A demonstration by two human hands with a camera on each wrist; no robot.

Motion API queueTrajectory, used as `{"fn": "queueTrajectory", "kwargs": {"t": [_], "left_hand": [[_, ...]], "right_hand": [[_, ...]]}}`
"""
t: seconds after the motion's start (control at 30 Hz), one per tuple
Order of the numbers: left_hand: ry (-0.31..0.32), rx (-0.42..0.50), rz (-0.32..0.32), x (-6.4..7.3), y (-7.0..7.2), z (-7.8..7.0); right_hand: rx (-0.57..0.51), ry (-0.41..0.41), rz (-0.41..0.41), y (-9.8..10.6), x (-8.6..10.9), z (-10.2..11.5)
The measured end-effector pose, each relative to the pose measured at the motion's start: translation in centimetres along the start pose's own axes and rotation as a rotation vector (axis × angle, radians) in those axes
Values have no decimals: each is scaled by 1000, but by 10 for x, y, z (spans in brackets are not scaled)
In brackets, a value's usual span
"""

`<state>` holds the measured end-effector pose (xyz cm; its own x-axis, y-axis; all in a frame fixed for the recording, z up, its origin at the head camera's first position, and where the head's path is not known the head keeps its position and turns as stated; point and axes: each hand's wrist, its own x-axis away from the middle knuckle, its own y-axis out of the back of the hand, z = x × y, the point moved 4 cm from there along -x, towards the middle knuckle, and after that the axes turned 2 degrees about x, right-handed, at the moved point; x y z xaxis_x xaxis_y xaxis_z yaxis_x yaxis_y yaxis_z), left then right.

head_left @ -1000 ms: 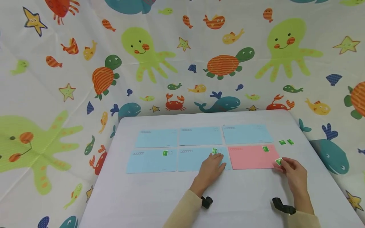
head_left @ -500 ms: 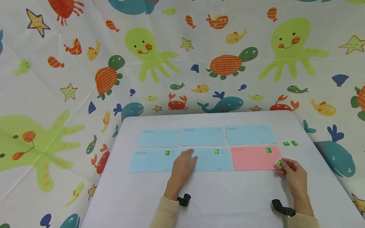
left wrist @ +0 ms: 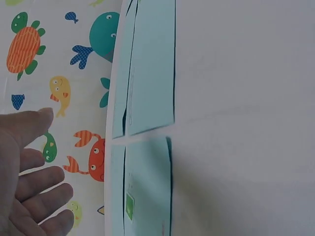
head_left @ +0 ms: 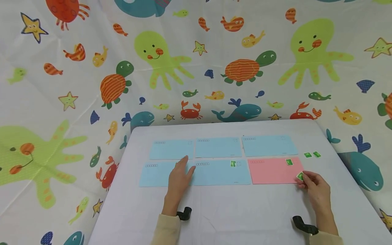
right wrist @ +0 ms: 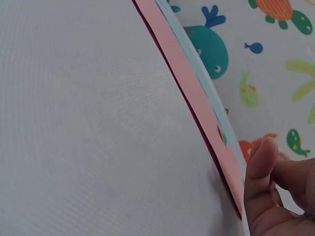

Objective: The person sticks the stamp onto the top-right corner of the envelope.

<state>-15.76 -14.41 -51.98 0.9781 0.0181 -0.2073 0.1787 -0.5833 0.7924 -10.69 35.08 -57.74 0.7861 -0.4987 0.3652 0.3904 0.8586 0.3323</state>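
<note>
My left hand [head_left: 178, 177] reaches over the right end of the front left blue envelope [head_left: 153, 175], fingers loosely extended and holding nothing. It covers that envelope's green stamp in the head view; in the left wrist view the stamp [left wrist: 129, 206] shows. Between thumb and fingers, my right hand [head_left: 316, 187] pinches another green stamp [head_left: 300, 176] beside the right edge of the pink envelope [head_left: 269, 173]. The right wrist view hides this stamp behind the thumb. One stamp [head_left: 289, 162] sits on the pink envelope's upper right; the front middle blue envelope [head_left: 217, 176] bears one [head_left: 233, 163] too.
Three blue envelopes lie in the back row, left [head_left: 169, 149], middle [head_left: 217, 148] and right [head_left: 269, 147]. Two loose green stamps [head_left: 307, 155] are on the white table [head_left: 239, 214] at the right. A curtain [head_left: 171, 17] printed with sea animals hangs behind and beside the table.
My left hand has moved left from the front middle envelope's stamp to the front left envelope. The right hand keeps its pinch on the stamp, nearly still.
</note>
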Motion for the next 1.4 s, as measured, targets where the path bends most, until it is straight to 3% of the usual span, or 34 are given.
{"fn": "queueTrajectory", "kwargs": {"t": [0.17, 0.43, 0.63, 0.87, 1.07, 1.4], "left_hand": [[41, -6, -24, -4, 13, 17], [142, -30, -12, -16, 29, 49], [217, -62, 21, -22, 33, 75], [252, -96, 54, -32, 40, 100], [302, -137, 108, -41, 43, 122], [328, -111, 128, -51, 45, 141]], "right_hand": [[62, -8, -14, 2, 1, -2], [38, -23, -41, 5, -3, -5], [26, -14, -55, 7, -4, -6], [39, 12, -64, 8, -3, -9], [50, -12, -63, 9, -4, -9], [74, -32, -48, 11, -4, -9]]}}
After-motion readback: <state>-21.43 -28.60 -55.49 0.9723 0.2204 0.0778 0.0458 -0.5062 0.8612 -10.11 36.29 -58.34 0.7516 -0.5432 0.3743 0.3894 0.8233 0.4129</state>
